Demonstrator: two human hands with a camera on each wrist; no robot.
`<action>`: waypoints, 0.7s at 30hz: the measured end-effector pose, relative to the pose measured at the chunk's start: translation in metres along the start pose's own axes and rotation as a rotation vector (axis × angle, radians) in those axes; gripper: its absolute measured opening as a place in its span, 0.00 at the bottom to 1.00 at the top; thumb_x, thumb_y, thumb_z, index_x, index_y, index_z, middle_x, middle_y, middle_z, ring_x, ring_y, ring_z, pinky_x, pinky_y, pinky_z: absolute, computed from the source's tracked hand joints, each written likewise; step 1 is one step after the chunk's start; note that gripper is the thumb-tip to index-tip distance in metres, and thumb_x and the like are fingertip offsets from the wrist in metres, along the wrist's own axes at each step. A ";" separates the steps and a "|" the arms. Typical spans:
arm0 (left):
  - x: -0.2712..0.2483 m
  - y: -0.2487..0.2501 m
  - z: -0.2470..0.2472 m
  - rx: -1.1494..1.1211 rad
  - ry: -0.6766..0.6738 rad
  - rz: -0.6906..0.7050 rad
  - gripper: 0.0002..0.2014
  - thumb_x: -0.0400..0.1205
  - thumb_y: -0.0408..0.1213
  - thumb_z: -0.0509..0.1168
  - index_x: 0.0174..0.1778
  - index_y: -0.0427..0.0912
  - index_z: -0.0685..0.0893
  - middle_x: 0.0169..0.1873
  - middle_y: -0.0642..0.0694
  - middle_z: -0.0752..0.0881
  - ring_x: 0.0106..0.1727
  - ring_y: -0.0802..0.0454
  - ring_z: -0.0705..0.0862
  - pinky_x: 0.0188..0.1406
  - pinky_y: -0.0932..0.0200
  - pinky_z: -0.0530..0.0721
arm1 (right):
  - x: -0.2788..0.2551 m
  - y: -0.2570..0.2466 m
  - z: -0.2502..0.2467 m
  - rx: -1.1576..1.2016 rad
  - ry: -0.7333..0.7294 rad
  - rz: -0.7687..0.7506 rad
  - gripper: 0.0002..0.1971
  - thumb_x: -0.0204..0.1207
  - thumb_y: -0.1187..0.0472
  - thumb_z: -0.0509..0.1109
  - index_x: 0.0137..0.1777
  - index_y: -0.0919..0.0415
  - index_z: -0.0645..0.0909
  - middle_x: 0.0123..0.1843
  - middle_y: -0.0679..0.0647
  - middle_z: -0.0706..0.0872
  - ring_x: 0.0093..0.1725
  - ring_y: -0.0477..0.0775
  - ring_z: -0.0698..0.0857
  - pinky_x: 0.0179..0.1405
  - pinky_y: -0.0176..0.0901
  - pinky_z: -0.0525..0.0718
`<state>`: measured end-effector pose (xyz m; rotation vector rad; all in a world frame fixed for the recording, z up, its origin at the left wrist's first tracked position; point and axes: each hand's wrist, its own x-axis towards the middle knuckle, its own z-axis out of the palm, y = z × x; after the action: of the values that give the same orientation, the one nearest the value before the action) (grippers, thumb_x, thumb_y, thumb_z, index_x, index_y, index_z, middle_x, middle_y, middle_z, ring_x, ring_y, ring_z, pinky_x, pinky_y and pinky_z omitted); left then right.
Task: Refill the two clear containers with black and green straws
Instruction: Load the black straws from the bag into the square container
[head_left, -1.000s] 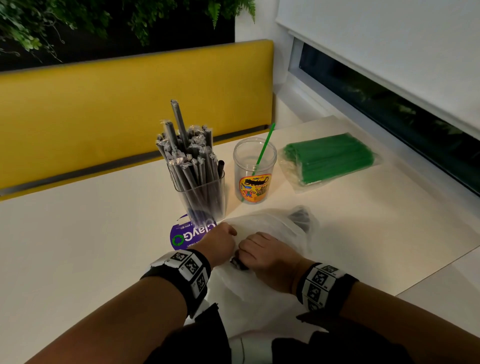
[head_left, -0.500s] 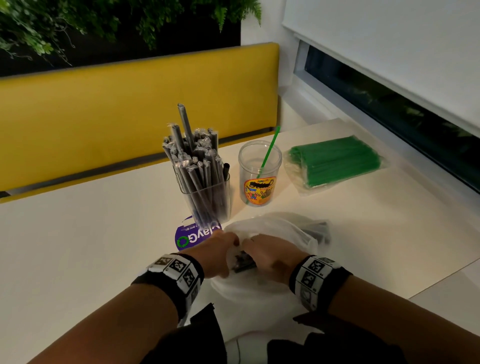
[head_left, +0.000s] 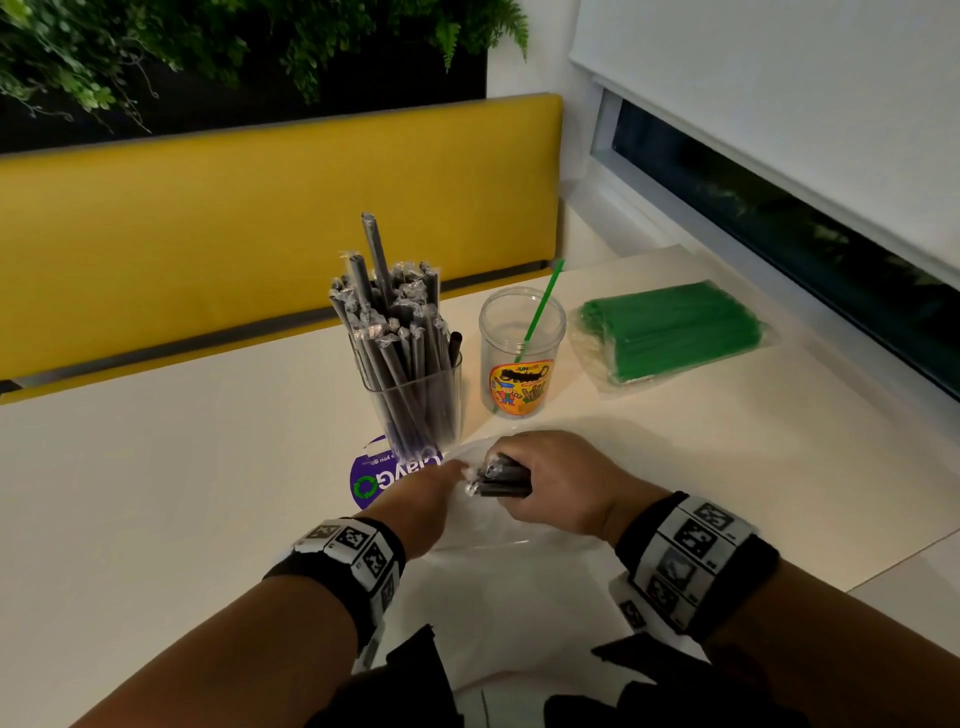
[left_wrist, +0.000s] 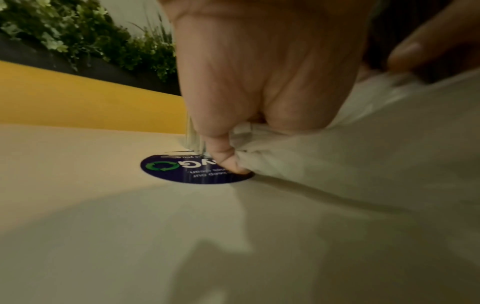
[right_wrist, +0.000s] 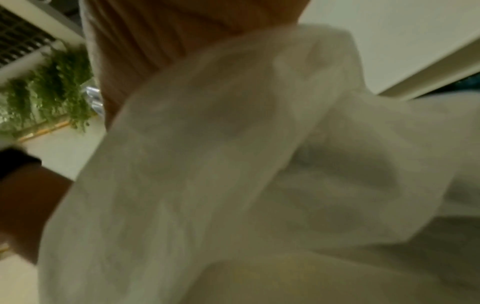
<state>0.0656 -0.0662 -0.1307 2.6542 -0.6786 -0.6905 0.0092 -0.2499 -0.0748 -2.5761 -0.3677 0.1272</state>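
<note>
Two clear containers on the cream table (head_left: 156, 493): square clear plastic holder (head_left: 415, 405) at left, crammed with wrapped black straws (head_left: 395, 322), too many to count; round clear labelled jar (head_left: 521, 358) just right of it, holding one green straw (head_left: 540, 309). Farther right, one sealed packet of green straws (head_left: 670, 332). Near edge: right hand (head_left: 558, 486) clenched round a bundle of wrapped black straws (head_left: 501, 475); left hand (left_wrist: 259, 72) pinching one thin white plastic bag (left_wrist: 363, 144) beside one round purple sticker (left_wrist: 179, 170).

Both forearms are bare, without sleeves. Each wrist carries a broad black fabric band (head_left: 358, 564) faced with white rectangular plates printed with black square-patterned markers; the matching band (head_left: 693, 558) sits at lower right of the head view. Dark clothing (head_left: 395, 691) shows along the bottom edge.
</note>
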 end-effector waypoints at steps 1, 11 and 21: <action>-0.002 0.002 0.000 0.028 0.000 -0.026 0.20 0.85 0.26 0.56 0.74 0.37 0.72 0.69 0.37 0.79 0.69 0.40 0.79 0.67 0.52 0.76 | 0.000 -0.001 -0.002 0.019 0.007 0.013 0.08 0.68 0.57 0.74 0.46 0.54 0.82 0.41 0.50 0.87 0.41 0.53 0.84 0.41 0.48 0.82; -0.005 0.007 0.017 0.415 -0.045 -0.095 0.39 0.83 0.31 0.59 0.85 0.44 0.43 0.78 0.32 0.63 0.59 0.43 0.84 0.53 0.50 0.86 | 0.007 -0.012 -0.085 1.109 0.726 0.399 0.17 0.67 0.59 0.82 0.54 0.60 0.83 0.51 0.58 0.88 0.51 0.54 0.89 0.48 0.44 0.86; -0.025 0.020 -0.036 0.142 -0.281 -0.029 0.30 0.79 0.52 0.67 0.78 0.66 0.69 0.84 0.43 0.57 0.79 0.41 0.69 0.79 0.45 0.67 | 0.044 -0.067 -0.187 1.215 1.094 -0.110 0.11 0.63 0.71 0.78 0.40 0.61 0.80 0.39 0.58 0.83 0.46 0.62 0.83 0.52 0.52 0.86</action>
<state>0.0577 -0.0640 -0.0836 2.7262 -0.7901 -1.0749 0.0659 -0.2740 0.1193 -1.1374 0.0326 -0.8083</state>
